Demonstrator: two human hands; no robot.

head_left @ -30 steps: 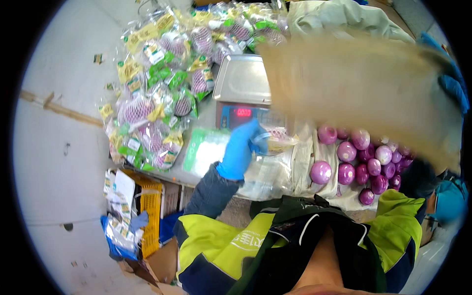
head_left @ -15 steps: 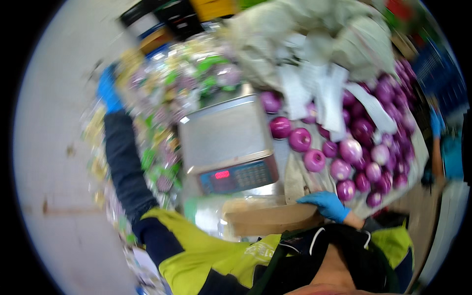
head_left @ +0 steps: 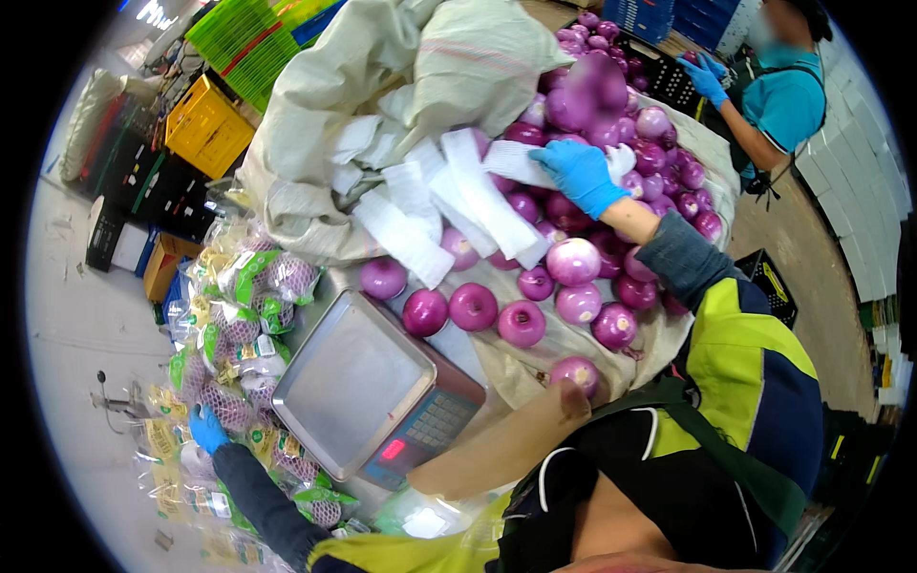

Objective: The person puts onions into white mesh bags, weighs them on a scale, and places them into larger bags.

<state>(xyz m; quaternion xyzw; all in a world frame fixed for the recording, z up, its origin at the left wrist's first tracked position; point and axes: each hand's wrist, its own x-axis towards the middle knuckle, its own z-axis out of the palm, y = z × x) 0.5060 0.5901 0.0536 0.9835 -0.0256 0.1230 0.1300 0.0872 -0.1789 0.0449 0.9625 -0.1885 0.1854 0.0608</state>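
My right hand, in a blue glove, reaches over the pile of peeled purple onions. Its fingers are closed on the end of a white mesh strip, partly hidden under the glove. Other white strips lie to the left, over the onions and cloth. At far left my left hand, also blue-gloved, rests against packs of onions in net and clear wrap with green labels. Its fingers look slightly apart, with nothing visibly held. Between the hands stands a scale with a bare metal pan and a lit red display.
A large pale woven sack is bunched behind the strips. Close to my chest lies a brown cardboard piece. Yellow and green crates stand back left. A co-worker in teal handles something at a black crate, far right.
My right hand has left the cardboard by my chest and moved up onto the onions and white strips. My left hand has come back nearer along the packs. The view has turned rightward.
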